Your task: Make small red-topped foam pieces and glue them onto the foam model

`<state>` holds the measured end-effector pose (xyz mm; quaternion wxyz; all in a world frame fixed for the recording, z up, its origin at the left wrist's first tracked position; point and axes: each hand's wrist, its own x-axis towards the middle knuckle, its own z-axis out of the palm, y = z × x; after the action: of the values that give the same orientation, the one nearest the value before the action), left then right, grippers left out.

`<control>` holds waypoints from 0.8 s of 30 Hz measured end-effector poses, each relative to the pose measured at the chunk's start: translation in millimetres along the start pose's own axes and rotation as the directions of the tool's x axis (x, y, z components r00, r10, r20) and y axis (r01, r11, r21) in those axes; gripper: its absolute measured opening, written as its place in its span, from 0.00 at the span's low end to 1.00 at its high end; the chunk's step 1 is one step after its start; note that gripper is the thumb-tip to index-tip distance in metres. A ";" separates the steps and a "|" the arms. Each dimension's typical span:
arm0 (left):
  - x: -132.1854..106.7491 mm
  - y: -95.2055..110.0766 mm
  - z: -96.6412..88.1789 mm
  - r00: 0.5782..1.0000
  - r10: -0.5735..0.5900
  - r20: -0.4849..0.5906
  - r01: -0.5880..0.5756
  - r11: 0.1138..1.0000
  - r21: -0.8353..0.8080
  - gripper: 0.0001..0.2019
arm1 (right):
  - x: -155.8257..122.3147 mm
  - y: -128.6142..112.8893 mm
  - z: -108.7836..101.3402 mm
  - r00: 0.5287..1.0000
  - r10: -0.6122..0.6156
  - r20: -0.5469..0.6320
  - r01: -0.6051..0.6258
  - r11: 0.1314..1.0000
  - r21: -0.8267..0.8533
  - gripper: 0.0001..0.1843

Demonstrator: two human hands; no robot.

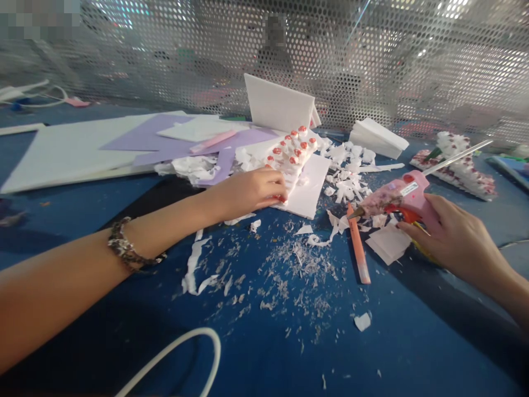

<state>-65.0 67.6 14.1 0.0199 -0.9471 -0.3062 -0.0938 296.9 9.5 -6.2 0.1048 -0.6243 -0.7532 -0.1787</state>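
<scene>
My left hand [248, 190] reaches across the blue table, its fingers curled onto the near edge of a white foam piece [294, 160] studded with several small red-capped mushrooms. A beaded bracelet [126, 248] circles that wrist. My right hand [452, 237] grips the handle of a pink hot glue gun [397, 196], whose nozzle points left toward the foam piece and whose clear glue stick juts out to the upper right. The nozzle hovers above the foam scraps, apart from the mushroom piece.
An orange craft knife [359, 249] lies between the hands. White foam shavings [297, 264] litter the table. White and lilac foam sheets [103, 146] lie at left, a folded white board [279, 105] behind, a perforated metal screen [372, 55] beyond. A white cable [194, 347] loops at the front.
</scene>
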 end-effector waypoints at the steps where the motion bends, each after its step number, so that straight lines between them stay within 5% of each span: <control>1: 1.1 0.3 -0.6 1.000 -0.001 0.007 0.001 1.000 0.004 0.12 | 0.4 0.1 0.1 1.000 0.000 -0.002 0.000 1.000 0.002 0.28; 10: 3.8 -0.1 0.6 0.998 -0.030 0.049 0.027 0.998 0.056 0.13 | 9.0 12.8 -3.6 0.997 0.082 0.005 -0.082 0.997 0.001 0.18; 14: 5.2 -1.4 -6.9 0.997 -0.060 0.042 0.062 0.997 -0.048 0.13 | 16.9 24.5 -2.9 0.990 0.138 0.039 -0.138 0.990 0.012 0.19; 20: -7.3 -8.0 -29.4 0.968 -0.211 -0.137 0.197 0.975 -0.105 0.15 | 24.9 66.5 8.6 0.964 0.234 0.125 -0.220 0.968 -0.117 0.20; 24: -22.4 -18.5 -26.3 0.973 -0.210 -0.101 0.208 0.978 -0.028 0.17 | 29.3 101.2 25.8 0.920 0.309 0.240 -0.266 0.944 -0.194 0.21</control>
<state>-98.0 67.2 35.3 0.0177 -0.9037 -0.4018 -0.1468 391.7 62.1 -4.6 -0.0223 -0.7530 -0.6437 -0.1346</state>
